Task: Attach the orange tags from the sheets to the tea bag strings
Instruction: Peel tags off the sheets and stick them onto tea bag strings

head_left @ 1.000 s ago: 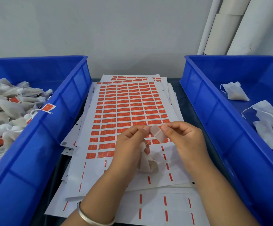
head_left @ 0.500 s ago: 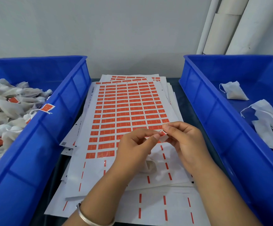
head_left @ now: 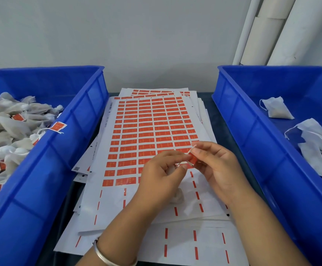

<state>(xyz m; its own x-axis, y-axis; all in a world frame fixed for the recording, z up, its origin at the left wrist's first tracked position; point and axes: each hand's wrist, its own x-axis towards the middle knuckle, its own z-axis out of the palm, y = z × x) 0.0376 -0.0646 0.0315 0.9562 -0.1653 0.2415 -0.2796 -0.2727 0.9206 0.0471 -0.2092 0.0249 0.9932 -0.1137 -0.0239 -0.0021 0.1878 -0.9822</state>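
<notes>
The fingertips (head_left: 192,158) of both hands now meet just right of the frame's centre, closed on an orange tag (head_left: 192,159) that shows its printed face. A second ago the right hand (head_left: 216,166) held a pale, blank-looking rectangle there — the tag's back, as far as I can tell — and half a second ago only a sliver of orange showed between the thumbs. So the tag has apparently been folded or turned over the string (head_left: 191,149), whose white end pokes up past the right forefinger.

The left hand (head_left: 162,173) pinches the tag's left edge with thumb and forefinger; its other fingers are curled, and whether they also grip the tea bag (head_left: 177,196) below the palm is hidden. The bag has sunk lower in the frame and peeks out under the left wrist, over the stripped lower part of the top sheet (head_left: 150,135).

For the task this reads as one tag nearly attached: it seems to be pressed shut around the string, though I cannot see whether the two halves are fully sealed.

The finished bag would likely go to the left bin (head_left: 75,131) at the frame's left edge, where tagged bags lie heaped; untagged bags (head_left: 310,143) wait in the right bin (head_left: 239,116) — only a few in view. Many rows of tags remain on the sheet.
</notes>
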